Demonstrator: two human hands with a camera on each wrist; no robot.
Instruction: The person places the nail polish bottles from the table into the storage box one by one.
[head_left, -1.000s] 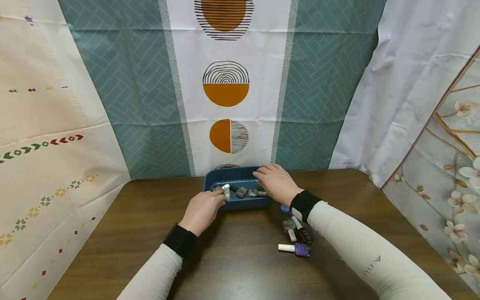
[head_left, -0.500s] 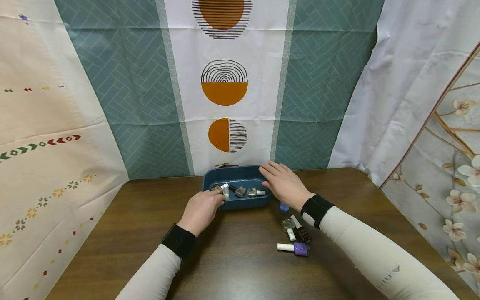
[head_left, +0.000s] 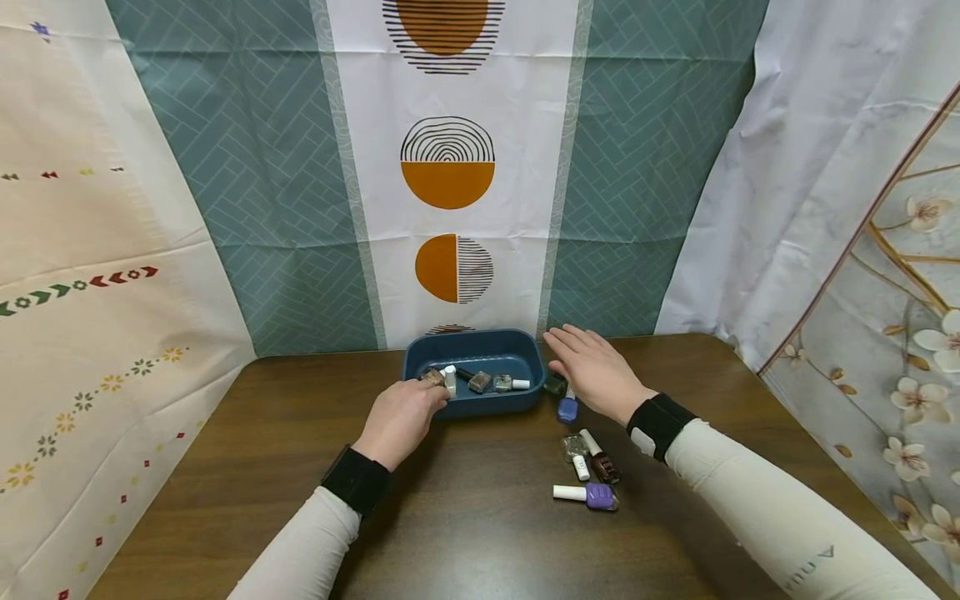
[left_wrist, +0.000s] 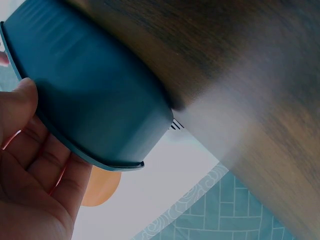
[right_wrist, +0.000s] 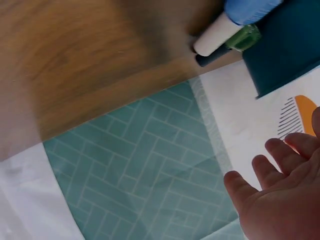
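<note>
My left hand (head_left: 399, 421) grips the left front rim of a dark blue plastic bin (head_left: 495, 406). In the left wrist view the thumb (left_wrist: 20, 107) lies on the outside of the bin wall (left_wrist: 100, 95), with the fingers over the rim. Inside the bin lie several nail polish bottles, among them a glittery one (head_left: 480, 382) and a clear one with a white cap (head_left: 504, 383). Just right of the bin, my right hand (head_left: 592, 373) hovers with fingers extended, holding nothing. Near it are a blue nail polish (head_left: 567, 409) and a dark green one (head_left: 555, 384), partly hidden.
Closer on the wooden table (head_left: 480, 533) lie a glittery nail polish (head_left: 573, 448), a dark brown one (head_left: 604, 468) and a purple one (head_left: 601, 497). A patterned cloth (head_left: 622, 167) hangs behind the table's back edge.
My right hand has moved right, from over the bin's right end to beside it, uncovering the blue and dark green bottles. The left hand stays at the rim.
</note>
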